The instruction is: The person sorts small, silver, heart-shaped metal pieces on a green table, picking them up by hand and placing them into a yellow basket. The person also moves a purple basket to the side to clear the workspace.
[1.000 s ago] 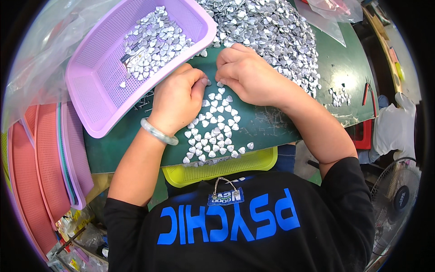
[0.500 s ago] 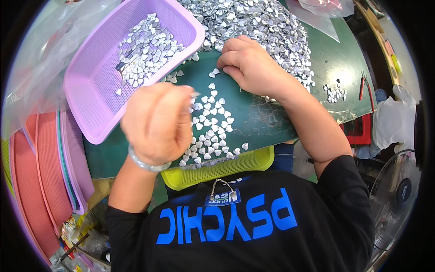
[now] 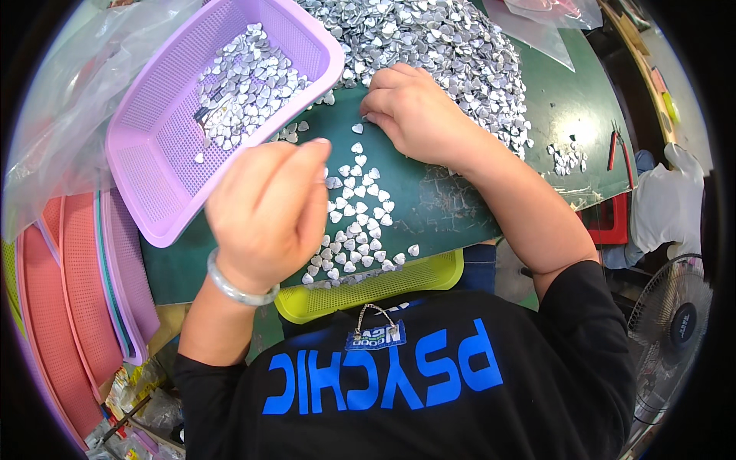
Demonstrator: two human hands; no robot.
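Small silver heart-shaped pieces (image 3: 360, 207) lie scattered on the green tabletop between my hands, running down to the near edge. My left hand (image 3: 268, 207), with a pale bangle at its wrist, hovers left of them. Its fingers are curled together, and what they hold, if anything, is hidden. My right hand (image 3: 410, 115) rests at the near side of a large pile of the same hearts (image 3: 437, 46). Its fingertips pinch at a heart piece, mostly covered by them; a single heart (image 3: 357, 129) lies just below.
A purple mesh basket (image 3: 153, 207) partly filled with hearts stands at far left. A lime basket (image 3: 452, 277) sits below the table's near edge. Red-handled pliers (image 3: 612, 149) and a small heap of hearts (image 3: 567, 159) lie right. Stacked baskets (image 3: 84, 284) stand left, a fan (image 3: 675, 330) right.
My left hand has come slightly down, and the heart piece seen at its fingertips no longer shows. My right fingertips have shifted a little left, over one of two hearts there.
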